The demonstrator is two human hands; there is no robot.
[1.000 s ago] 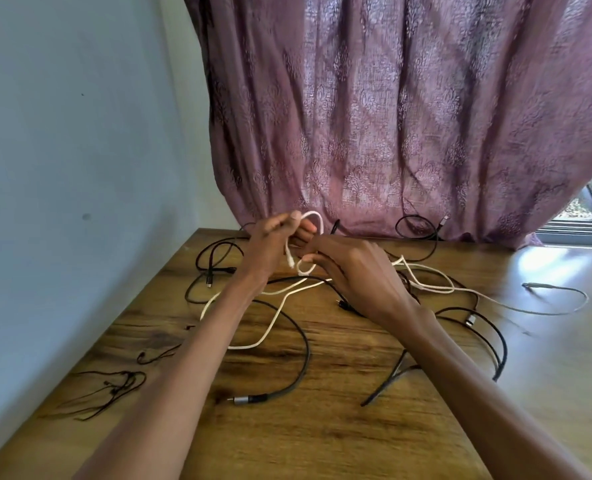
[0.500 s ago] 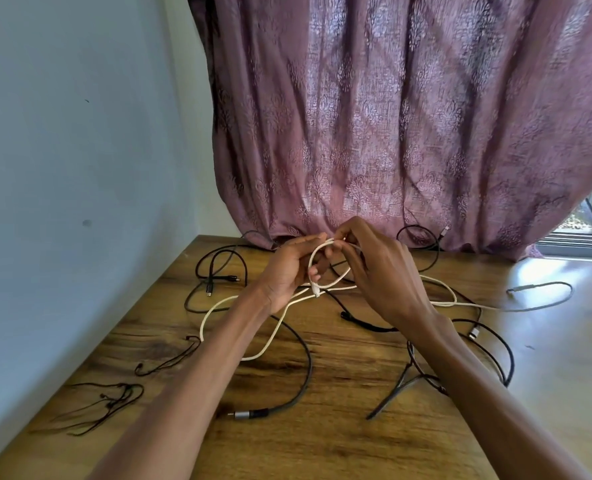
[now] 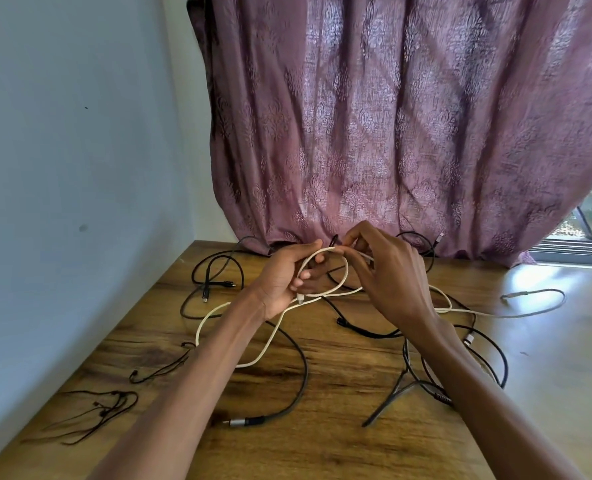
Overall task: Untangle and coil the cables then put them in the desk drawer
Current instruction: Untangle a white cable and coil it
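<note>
The white cable (image 3: 270, 337) is up in both my hands above the wooden desk (image 3: 339, 445), bent into one small loop between them, while the rest of it trails down onto the wood in a long curve to my left and runs off to the right toward a plug end near the window. My left hand (image 3: 284, 278) is curled closed around the loop's near side, thumb on top. My right hand (image 3: 388, 271) pinches the top of the loop with thumb and forefinger, the other fingers fanned loosely. Under and around my wrists lie several black cables (image 3: 298, 386) (still crossing one another), and a thin black earphone cord (image 3: 114, 407) sits apart at the desk's left edge. A mauve curtain (image 3: 391, 133) hangs behind.
</note>
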